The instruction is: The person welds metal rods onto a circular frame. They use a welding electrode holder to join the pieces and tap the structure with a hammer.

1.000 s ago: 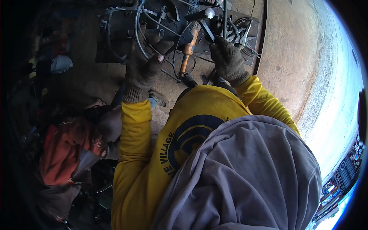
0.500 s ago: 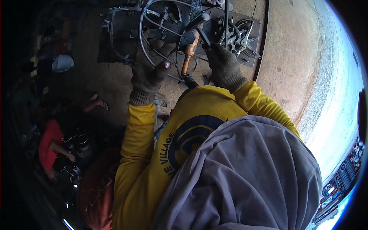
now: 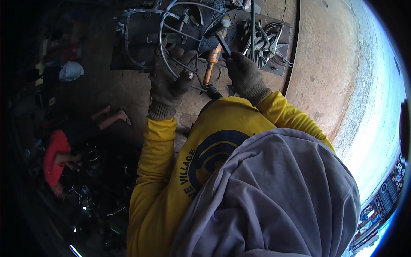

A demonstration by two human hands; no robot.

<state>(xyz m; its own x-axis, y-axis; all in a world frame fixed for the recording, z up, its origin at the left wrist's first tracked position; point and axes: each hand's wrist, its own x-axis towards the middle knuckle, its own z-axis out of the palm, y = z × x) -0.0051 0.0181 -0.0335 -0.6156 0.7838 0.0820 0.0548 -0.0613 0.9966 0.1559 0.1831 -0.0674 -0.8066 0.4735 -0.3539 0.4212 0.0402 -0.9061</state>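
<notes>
In a grey-brown work glove, my left hand [image 3: 169,88] is closed around a curved metal rod that belongs to a bent-rod frame [image 3: 162,32]. A bare thumb tip shows through the glove. My right hand [image 3: 246,75], gloved too, grips the dark handle of a hammer [image 3: 223,44]. The hammer's head is above the frame's right side, and I cannot tell whether it touches the metal. Between my hands lies an orange-bodied power tool [image 3: 212,60], its far end partly hidden behind the hammer.
A dark metal plate [image 3: 117,60] lies under the frame. Locking pliers [image 3: 269,48] and a bundle of thin rods [image 3: 253,53] sit at its right. A thin upright bar [image 3: 253,25] stands beside them. At the left, a person in a red shirt [image 3: 55,154] bends over dark machinery.
My right hand and the hammer have shifted slightly left. My left hand and the frame have moved a little right. An orange-red clothed shape at lower left has gone from view.
</notes>
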